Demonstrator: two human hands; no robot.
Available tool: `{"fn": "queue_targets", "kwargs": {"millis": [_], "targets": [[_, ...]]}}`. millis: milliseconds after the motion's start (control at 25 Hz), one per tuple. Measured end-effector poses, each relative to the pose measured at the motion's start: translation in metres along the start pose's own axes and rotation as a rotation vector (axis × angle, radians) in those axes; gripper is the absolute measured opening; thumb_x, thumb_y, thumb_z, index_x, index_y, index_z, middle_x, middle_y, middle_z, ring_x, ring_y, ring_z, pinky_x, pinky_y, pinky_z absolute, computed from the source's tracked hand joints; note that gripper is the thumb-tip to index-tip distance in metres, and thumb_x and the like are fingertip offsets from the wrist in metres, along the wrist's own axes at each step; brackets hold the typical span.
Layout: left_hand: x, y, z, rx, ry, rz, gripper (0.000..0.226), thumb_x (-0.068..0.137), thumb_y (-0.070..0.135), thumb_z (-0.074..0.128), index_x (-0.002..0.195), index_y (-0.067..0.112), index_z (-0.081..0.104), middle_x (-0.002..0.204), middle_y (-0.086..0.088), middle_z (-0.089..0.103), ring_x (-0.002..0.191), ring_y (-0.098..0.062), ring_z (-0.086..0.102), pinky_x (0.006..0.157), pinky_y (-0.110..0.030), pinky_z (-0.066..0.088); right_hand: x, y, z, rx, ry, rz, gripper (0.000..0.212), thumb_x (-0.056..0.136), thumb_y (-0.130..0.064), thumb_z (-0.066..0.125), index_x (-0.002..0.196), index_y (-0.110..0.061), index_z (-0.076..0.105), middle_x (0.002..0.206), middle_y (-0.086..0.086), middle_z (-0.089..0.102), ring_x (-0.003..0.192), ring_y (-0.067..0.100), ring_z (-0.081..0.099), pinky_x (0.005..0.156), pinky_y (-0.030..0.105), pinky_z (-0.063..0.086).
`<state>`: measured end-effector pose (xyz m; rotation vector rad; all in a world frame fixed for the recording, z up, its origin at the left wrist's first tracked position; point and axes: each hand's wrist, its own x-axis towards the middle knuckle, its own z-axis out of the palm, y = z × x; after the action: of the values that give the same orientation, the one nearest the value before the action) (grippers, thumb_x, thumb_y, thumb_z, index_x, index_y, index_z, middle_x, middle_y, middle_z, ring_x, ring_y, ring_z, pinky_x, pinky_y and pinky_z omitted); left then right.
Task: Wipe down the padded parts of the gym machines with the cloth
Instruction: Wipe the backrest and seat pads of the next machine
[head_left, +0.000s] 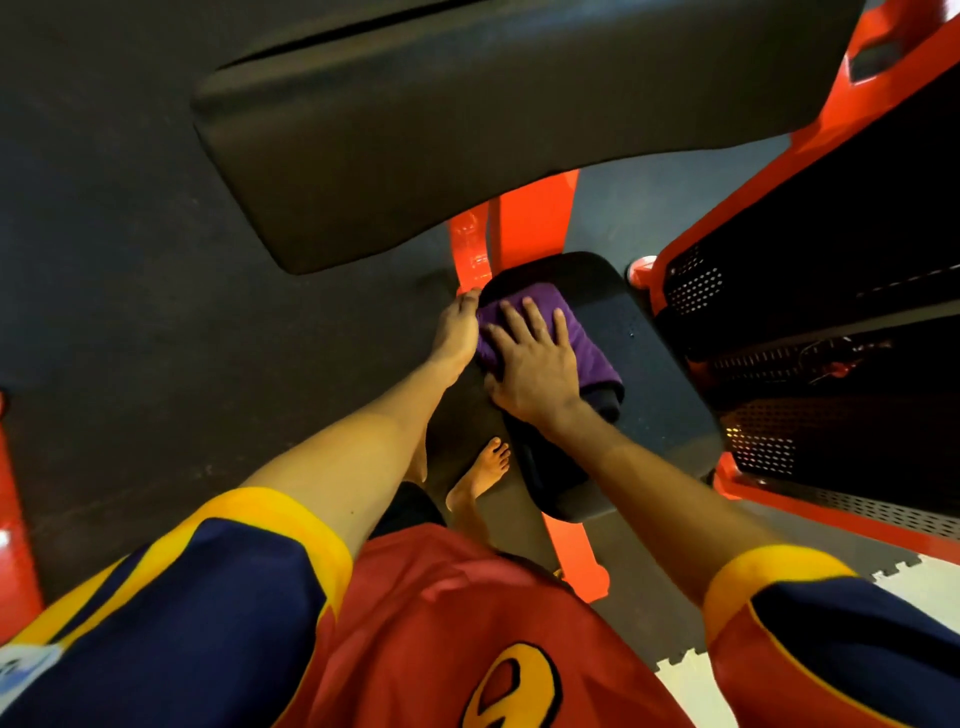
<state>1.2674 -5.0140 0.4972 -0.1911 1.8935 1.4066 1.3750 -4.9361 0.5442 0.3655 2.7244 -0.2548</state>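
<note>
A folded purple cloth (582, 343) lies on the small black seat pad (639, 374) of an orange-framed gym machine. My right hand (535, 364) presses flat on the cloth with its fingers spread and straight. My left hand (460, 327) lies edge-on against the left rim of the seat pad, fingers stretched forward beside the cloth; its thumb is hidden. A large black back pad (415, 130) hangs above and beyond the seat, filling the top of the view.
The orange post (530, 218) rises behind the seat. A perforated black weight-stack housing with an orange frame (810, 338) stands close on the right. Dark rubber floor (130, 312) spreads left. My bare foot (483, 478) stands below the seat. White interlocking mats (914, 582) lie at lower right.
</note>
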Motion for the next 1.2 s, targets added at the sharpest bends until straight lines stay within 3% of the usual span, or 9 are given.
{"fn": "queue_targets", "kwargs": {"millis": [200,400,560,640,720,840,1000,1120,1200], "targets": [[0.0,-0.005,0.003,-0.042,-0.009,-0.05,0.043,0.109,0.035,0.04,0.142,0.015,0.057,0.143,-0.009,0.057,0.132,-0.023,0.053,0.104,-0.03,0.04,0.007,-0.007,0.008,-0.03,-0.023,0.055,0.082,0.091,-0.052,0.061,0.16,-0.027,0.026,0.171,0.005,0.014,0.158,0.032,0.001,0.125,0.061,-0.002],[0.004,-0.003,0.0,-0.04,0.028,0.006,0.043,0.11,0.035,0.039,0.141,0.012,0.057,0.135,-0.006,0.06,0.126,-0.02,0.055,0.104,-0.028,0.04,0.06,0.019,0.0,0.101,0.04,0.078,0.069,0.094,-0.059,0.048,0.157,-0.032,0.035,0.168,0.001,0.027,0.158,0.025,0.012,0.126,0.055,0.0],[0.008,-0.003,0.004,-0.018,-0.036,0.069,0.041,0.11,0.028,0.038,0.145,0.014,0.054,0.149,-0.007,0.053,0.137,-0.018,0.048,0.115,-0.028,0.033,0.041,0.046,-0.001,0.148,0.143,0.372,0.077,0.094,-0.073,0.037,0.158,-0.031,0.034,0.172,0.002,0.012,0.158,0.027,0.0,0.123,0.057,-0.008],[0.006,-0.007,0.006,0.052,-0.018,0.087,0.04,0.11,0.02,0.037,0.146,0.012,0.052,0.15,-0.007,0.052,0.138,-0.018,0.046,0.112,-0.024,0.033,0.02,0.038,0.004,0.133,0.143,0.406,0.081,0.095,-0.073,0.035,0.161,-0.027,0.027,0.172,0.006,0.012,0.158,0.029,-0.003,0.124,0.057,-0.009],[0.007,-0.009,0.012,0.127,0.033,0.141,0.04,0.108,0.014,0.039,0.145,0.011,0.053,0.147,-0.011,0.055,0.137,-0.025,0.049,0.114,-0.029,0.035,0.009,0.028,0.009,0.085,0.121,0.277,0.077,0.098,-0.069,0.031,0.162,-0.027,0.023,0.17,0.006,0.018,0.159,0.03,-0.001,0.124,0.058,-0.008],[0.006,-0.006,0.018,0.341,0.137,0.291,0.041,0.102,0.004,0.044,0.141,0.008,0.055,0.145,-0.014,0.054,0.134,-0.027,0.048,0.107,-0.018,0.029,0.036,0.044,0.002,0.088,0.102,0.136,0.067,0.101,-0.062,0.034,0.16,-0.03,0.03,0.168,0.003,0.027,0.158,0.027,0.008,0.124,0.06,-0.003],[0.013,0.0,0.026,0.583,0.08,0.528,0.039,0.095,0.004,0.052,0.133,0.005,0.061,0.138,-0.013,0.056,0.13,-0.029,0.051,0.109,-0.028,0.035,0.064,0.086,-0.008,0.142,0.125,0.309,0.068,0.099,-0.061,0.042,0.158,-0.029,0.035,0.166,0.004,0.031,0.157,0.029,0.013,0.125,0.059,0.005],[0.013,0.002,0.033,0.704,0.03,0.59,0.039,0.096,0.007,0.053,0.134,0.006,0.062,0.141,-0.009,0.055,0.134,-0.026,0.048,0.113,-0.034,0.037,0.032,0.091,-0.002,0.176,0.173,0.516,0.075,0.097,-0.066,0.041,0.16,-0.026,0.031,0.168,0.009,0.024,0.157,0.035,0.01,0.126,0.054,0.005],[0.012,0.005,0.038,0.766,0.0,0.606,0.042,0.097,0.009,0.052,0.138,0.008,0.059,0.145,-0.007,0.052,0.138,-0.024,0.044,0.115,-0.036,0.036,0.002,0.083,0.005,0.148,0.215,0.52,0.076,0.097,-0.065,0.039,0.161,-0.025,0.029,0.169,0.011,0.022,0.157,0.037,0.009,0.126,0.054,0.002]]}}
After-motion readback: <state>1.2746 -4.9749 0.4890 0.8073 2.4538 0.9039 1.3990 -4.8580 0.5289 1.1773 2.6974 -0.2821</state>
